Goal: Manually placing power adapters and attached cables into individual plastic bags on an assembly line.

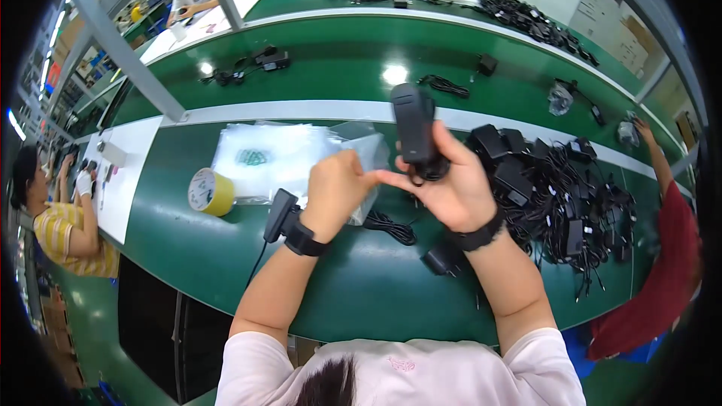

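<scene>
My right hand [459, 188] grips a black power adapter [414, 124], held upright above the table with a loop of its black cord at the palm. Beside it, my left hand [332, 188] is closed, its thumb reaching across to meet the right thumb. A clear plastic bag [372, 152] shows behind and below the left fingers, which appear to pinch it; the exact contact is hidden. Flat clear bags [282, 146] lie stacked left of that hand. Each wrist wears a black band, and a black box with a wire [280, 214] sits at the left one.
A yellow tape roll [210, 192] stands by the bags. Tangled black adapters [556, 188] fill the right side. Nearer lie a coiled cord [391, 227] and another adapter [444, 258]. Beyond the white ledge [271, 110] are more adapters. Co-workers sit left, right and across.
</scene>
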The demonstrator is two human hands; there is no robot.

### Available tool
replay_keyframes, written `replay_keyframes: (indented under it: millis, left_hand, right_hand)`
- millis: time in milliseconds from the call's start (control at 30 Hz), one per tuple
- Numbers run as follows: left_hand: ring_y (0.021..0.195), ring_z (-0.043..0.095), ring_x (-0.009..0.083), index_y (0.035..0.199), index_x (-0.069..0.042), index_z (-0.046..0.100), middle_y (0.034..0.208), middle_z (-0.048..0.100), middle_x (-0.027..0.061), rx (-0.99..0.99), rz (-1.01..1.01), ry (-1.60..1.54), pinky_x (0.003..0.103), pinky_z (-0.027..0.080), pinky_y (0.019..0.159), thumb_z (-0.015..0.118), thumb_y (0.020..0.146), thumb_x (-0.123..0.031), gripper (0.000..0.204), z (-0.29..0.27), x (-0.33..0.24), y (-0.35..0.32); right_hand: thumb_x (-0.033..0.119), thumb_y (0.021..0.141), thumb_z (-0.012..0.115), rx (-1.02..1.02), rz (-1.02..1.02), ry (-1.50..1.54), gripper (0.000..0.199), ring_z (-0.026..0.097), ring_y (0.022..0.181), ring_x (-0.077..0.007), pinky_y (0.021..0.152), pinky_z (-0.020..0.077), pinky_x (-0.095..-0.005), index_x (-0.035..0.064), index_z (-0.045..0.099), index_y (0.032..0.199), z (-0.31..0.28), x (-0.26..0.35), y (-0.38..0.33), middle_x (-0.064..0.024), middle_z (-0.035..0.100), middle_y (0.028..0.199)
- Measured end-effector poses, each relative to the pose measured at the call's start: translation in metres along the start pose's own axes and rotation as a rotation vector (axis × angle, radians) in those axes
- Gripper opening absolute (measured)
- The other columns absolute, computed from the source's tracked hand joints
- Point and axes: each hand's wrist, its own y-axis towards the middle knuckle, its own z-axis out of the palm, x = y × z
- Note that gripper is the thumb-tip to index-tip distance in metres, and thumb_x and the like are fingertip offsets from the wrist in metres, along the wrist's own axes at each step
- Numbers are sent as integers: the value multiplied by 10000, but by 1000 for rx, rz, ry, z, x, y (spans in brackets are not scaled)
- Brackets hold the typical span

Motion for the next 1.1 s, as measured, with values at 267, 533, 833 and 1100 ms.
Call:
replay_keyframes:
  millis: [267,533,833,1100]
  left_hand:
    - [445,495,305,564,-38,467,487,496,123,-22,63,-39,359,400,429,777,634,-314,420,-7,-8,0]
    - [443,485,223,706,-27,505,514,499,90,-252,-17,-435,303,386,442,573,876,-232,275,-16,-5,10]
    - [523,521,144,793,-10,599,606,559,89,-209,167,-407,257,423,498,607,841,-141,139,-10,-27,-3]
    - [537,556,267,744,-32,554,614,570,110,-272,236,-255,321,423,465,634,814,-143,154,-15,-35,-8]
  right_hand:
    - [301,912,503,-314,-289,-285,320,558,808,-171,741,497,-392,35,501,1090,-39,11,14,-67,570,928]
    - [192,814,635,-69,-650,-1547,460,567,975,-209,850,437,-301,-33,440,1165,-3,-16,-7,-157,570,1068]
    - [82,740,653,112,-809,-2003,321,529,710,-287,650,445,-375,-9,500,1007,-20,-39,21,-122,552,822]
    - [199,895,509,-139,138,-335,175,495,626,-105,555,423,-248,46,562,960,-15,-18,30,-19,573,789]
